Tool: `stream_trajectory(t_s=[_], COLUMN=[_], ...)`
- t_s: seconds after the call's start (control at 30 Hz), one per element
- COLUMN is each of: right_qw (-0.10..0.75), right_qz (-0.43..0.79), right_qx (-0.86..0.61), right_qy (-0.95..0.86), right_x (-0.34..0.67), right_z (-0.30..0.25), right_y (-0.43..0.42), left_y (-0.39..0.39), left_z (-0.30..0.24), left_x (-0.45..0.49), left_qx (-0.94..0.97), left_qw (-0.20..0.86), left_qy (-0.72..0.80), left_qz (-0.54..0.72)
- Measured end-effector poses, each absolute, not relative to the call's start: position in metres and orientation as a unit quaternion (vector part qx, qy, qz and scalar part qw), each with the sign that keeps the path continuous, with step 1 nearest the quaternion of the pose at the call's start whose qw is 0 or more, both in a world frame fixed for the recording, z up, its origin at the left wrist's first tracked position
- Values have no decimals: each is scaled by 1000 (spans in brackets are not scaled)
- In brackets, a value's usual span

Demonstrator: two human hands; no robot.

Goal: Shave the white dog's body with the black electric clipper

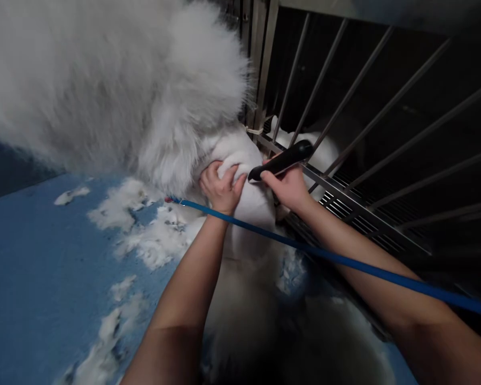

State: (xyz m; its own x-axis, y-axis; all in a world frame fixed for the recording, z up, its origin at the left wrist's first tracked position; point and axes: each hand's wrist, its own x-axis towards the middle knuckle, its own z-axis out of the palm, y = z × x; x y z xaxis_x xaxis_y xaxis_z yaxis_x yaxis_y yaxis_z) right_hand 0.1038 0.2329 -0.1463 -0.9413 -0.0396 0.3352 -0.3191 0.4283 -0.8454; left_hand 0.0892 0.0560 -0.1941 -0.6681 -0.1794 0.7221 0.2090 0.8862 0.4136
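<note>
animal – stands at upper left to center, beside the cage; its body is cut off by the top and left edges, and its head cannot be identified. the lower coat is short, the upper coat long.

left hand: fingers spread and pressed on the short coat, beside a fold; whether they pinch it cannot be told. right hand: closed around the clipper, partly hidden behind it. the clipper's tip meets the short coat; its blade cannot be made out.

cage contents: a white shape on the slatted floor, partly covered by bars, clipper and right hand; the interior behind is too dark to read.

blue strap: crosses in front of both arms, running out at the right edge. fur tufts lie on the blue surface – bottom center is dark and blurred.
</note>
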Motion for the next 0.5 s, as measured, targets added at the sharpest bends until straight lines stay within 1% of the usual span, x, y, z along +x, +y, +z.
stream_trajectory(t_s=[0.17,0.3,0.37,0.5], right_qw=[92,131,133,82], right_qz=[446,490,486,415], right_qx=[65,75,67,23], right_qy=[-888,-859,-861,-906], right_x=[115,114,116,131], right_z=[-153,-147,-147,-156], right_y=[233,226,220,218], left_y=[55,54,53,52], left_z=[-194,-194,-194,-193], left_x=[88,86,84,83], left_qx=[-12,-10,-14,-13], left_qw=[393,412,413,401], left_qy=[-885,-882,-884,-889], left_qz=[-248,-228,-218,-222])
